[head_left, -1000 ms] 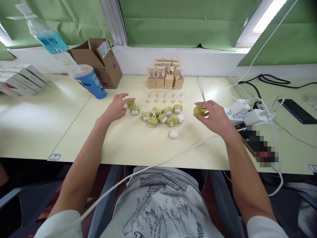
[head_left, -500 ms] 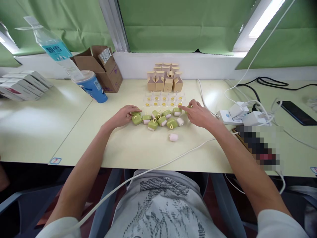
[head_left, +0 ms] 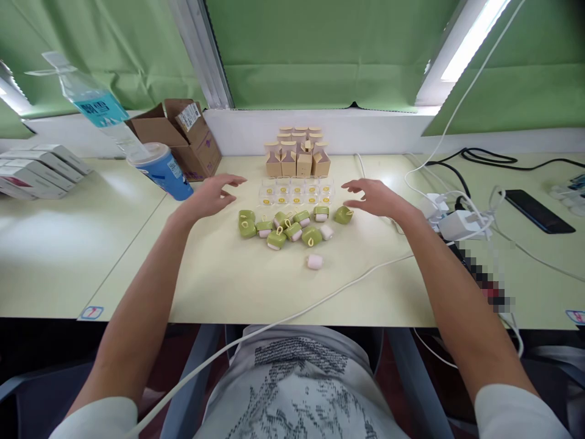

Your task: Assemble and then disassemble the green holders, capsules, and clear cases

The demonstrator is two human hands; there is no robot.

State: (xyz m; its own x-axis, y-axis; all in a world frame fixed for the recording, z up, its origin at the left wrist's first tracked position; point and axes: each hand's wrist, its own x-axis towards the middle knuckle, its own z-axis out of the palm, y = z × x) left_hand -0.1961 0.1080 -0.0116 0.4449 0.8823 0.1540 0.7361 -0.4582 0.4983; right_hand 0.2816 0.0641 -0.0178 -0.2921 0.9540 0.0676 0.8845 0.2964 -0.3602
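You sit at a pale yellow desk (head_left: 365, 299), a thin seam (head_left: 125, 262) crossing it on your left. Ahead of you, green blinds (head_left: 329, 55) hang over a low white wall (head_left: 247, 134), parted by a grey window post (head_left: 201, 55). Bright light (head_left: 475, 42) enters at your upper right. Below you show blue-grey armrests (head_left: 192, 366) and a dark reddish floor (head_left: 397, 372).

- The person's left forearm (head_left: 141, 292) slanted forward and inward, its wrist nearly straight.
- The left grip (head_left: 210, 197) was parted and empty, fingers pointing inward, thumb apart on the side nearer the body.
- The right forearm (head_left: 450, 286) mirrored that slant.
- The right grip (head_left: 375, 197), well apart from the left, was likewise parted, fingers gently bent inward.
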